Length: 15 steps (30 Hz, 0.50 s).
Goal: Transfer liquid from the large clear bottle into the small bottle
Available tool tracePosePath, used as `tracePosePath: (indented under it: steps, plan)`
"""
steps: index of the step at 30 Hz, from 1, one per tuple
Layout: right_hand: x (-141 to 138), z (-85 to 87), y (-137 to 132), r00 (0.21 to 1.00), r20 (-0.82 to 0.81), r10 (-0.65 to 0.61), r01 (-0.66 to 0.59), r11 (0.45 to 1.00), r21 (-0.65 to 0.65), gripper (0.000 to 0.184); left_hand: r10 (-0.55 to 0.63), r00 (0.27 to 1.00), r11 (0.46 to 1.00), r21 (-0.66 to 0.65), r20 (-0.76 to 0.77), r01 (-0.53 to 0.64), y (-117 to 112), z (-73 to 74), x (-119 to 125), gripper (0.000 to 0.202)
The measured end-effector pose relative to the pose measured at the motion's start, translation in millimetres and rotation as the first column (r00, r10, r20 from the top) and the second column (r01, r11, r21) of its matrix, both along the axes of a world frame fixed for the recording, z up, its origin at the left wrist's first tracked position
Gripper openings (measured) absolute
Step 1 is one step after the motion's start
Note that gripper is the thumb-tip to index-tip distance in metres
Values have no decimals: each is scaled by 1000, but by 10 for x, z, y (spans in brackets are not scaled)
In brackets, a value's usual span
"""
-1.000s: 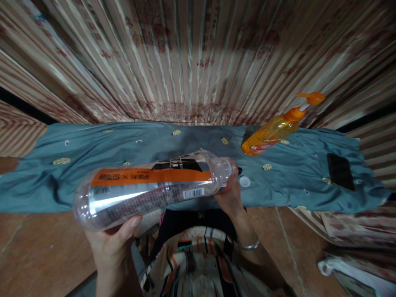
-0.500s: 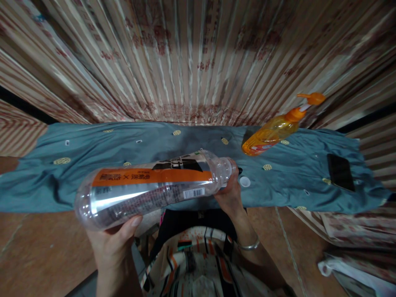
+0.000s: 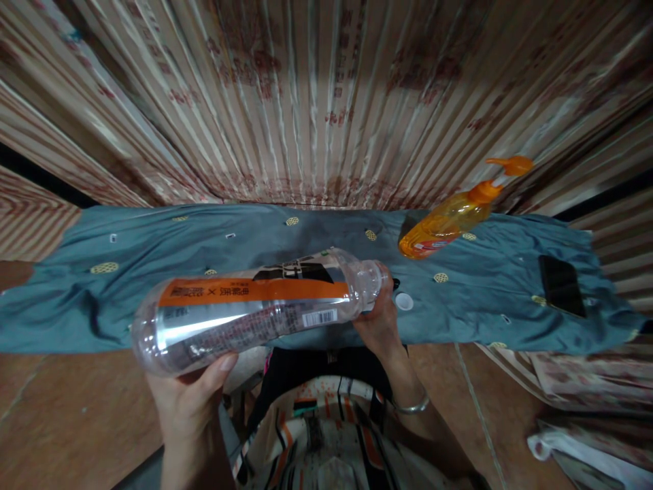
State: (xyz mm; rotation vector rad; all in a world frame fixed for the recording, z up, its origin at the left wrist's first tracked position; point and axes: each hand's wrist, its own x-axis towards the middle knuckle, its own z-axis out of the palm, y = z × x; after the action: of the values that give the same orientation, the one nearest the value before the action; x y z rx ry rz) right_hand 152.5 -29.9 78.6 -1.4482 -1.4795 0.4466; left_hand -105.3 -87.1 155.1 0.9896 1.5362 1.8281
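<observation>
Both bare hands stay clamped on one thing, a large clear plastic bottle with an orange, silver and black label (image 3: 255, 309), set well apart along its length. Left hand (image 3: 188, 401) cups the rounded base end from below, thumb laid along the near side; right hand (image 3: 378, 316) is wrapped round the ribbed neck, so cannot tell if the mouth is bare or covered. Bottle lies nearly flat in front of the body, neck to the right, base out to the left over the near edge of a blue-green cloth with yellow pineapple prints (image 3: 153, 248). Change over the last second is small: base end and left hand shift a little to the right, neck end and right hand hardly move. Same grip on both sides, so it reads as a slight re-angling of the bottle, not a fresh hold or a release. Bottle looks empty; cannot tell if its underside touches the cloth. Small white round cap-like disc (image 3: 404, 301) lies just beside the right hand, untouched. Beyond it, an orange see-through pump bottle (image 3: 443, 222) stands on the cloth, and a flat black rectangular phone-like slab (image 3: 562, 286) lies near the right end, both unmoved.
</observation>
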Motion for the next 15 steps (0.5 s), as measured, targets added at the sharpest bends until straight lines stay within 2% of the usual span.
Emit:
tracePosePath:
  steps: [3, 7, 15]
  plan:
    - [-6, 2, -1, 1000, -11, 0, 0, 1000, -12, 85, 5, 998, 1000, 18, 56, -6, 23, -3, 0, 65]
    - [-9, -12, -1, 1000, -19, -2, 2, 1000, -16, 87, -1, 996, 1000, 16, 93, -1, 38, 15, 12, 68]
    - [-4, -17, -5, 999, -35, 13, -14, 1000, -24, 88, 17, 995, 1000, -7, 101, -16, 17, 112, 73, 73]
